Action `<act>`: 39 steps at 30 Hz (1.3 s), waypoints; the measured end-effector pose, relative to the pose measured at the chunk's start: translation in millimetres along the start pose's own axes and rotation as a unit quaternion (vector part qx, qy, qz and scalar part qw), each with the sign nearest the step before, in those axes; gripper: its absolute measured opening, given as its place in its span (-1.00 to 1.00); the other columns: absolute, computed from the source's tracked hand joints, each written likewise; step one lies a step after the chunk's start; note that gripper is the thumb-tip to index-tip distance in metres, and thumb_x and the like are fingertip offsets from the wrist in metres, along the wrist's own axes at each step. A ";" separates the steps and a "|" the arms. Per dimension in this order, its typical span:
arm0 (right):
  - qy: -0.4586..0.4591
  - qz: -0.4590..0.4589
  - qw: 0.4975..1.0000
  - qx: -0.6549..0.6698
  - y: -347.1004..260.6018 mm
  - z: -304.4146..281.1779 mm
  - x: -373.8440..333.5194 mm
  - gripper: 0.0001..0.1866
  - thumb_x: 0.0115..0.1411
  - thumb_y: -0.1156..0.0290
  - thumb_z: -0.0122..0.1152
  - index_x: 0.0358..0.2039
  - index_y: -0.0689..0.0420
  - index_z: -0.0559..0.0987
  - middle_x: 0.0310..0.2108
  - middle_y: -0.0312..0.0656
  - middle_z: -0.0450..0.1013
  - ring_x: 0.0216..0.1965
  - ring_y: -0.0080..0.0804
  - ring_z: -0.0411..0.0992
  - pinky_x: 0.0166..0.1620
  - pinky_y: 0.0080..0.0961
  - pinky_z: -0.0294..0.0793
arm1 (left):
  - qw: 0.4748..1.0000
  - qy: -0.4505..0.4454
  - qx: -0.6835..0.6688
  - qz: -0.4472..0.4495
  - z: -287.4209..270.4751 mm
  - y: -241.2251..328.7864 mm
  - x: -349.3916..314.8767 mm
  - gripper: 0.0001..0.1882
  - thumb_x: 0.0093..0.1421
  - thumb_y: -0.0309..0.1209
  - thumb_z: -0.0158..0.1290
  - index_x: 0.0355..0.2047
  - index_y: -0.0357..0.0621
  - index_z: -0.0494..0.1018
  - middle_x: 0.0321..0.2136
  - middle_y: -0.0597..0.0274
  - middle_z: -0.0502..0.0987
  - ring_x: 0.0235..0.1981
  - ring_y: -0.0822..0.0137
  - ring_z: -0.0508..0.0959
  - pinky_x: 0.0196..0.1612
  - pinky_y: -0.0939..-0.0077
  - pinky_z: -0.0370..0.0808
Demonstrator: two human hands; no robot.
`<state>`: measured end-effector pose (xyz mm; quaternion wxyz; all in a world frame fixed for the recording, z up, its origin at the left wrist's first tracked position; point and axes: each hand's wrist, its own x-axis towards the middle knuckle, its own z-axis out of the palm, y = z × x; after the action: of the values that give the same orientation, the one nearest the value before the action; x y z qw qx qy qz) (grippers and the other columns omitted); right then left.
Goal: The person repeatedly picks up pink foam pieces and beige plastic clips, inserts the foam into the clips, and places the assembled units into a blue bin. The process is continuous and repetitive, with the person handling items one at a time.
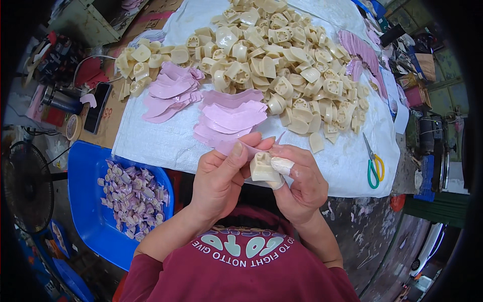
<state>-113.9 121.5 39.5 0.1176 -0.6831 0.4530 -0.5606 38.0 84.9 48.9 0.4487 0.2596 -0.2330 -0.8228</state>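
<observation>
In front of my chest, a cream plastic shoe heel [262,171] sits in my right hand [304,183], gripped between thumb and fingers with its hollow top facing up. White tape wraps some of that hand's fingertips. My left hand [220,173] pinches a lilac leather piece [250,151] along the heel's far side; the fingers partly hide it. Just beyond lies a stack of lilac leather pieces [229,118], with another stack [171,93] to its left. A large heap of bare cream heels [282,60] covers the far part of the table.
White sheeting [166,146] covers the table. Scissors [372,161] with green and yellow handles lie at the right. More lilac pieces [359,50] fan out at the far right. A blue basin [83,201] of lilac-covered heels stands lower left, near a phone [97,108], tape roll [73,127] and fan [27,186].
</observation>
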 end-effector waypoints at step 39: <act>-0.116 0.159 0.980 0.002 19.5 -9.1 4.7 -0.80 -0.15 0.56 0.30 -0.49 0.17 0.45 -0.51 -0.17 0.39 -0.42 -0.24 0.38 -0.29 -0.41 0.29 | 0.951 -0.154 0.258 -0.073 -34.9 30.6 38.9 -0.85 0.13 -0.58 0.12 -0.27 -0.34 0.57 -0.31 0.13 0.56 -0.33 0.42 0.53 -0.19 0.56 0.45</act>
<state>-131.5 110.1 32.7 0.2583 -0.6624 0.5381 -0.4526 61.1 31.3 32.9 0.2635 0.2530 -0.4841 -0.7951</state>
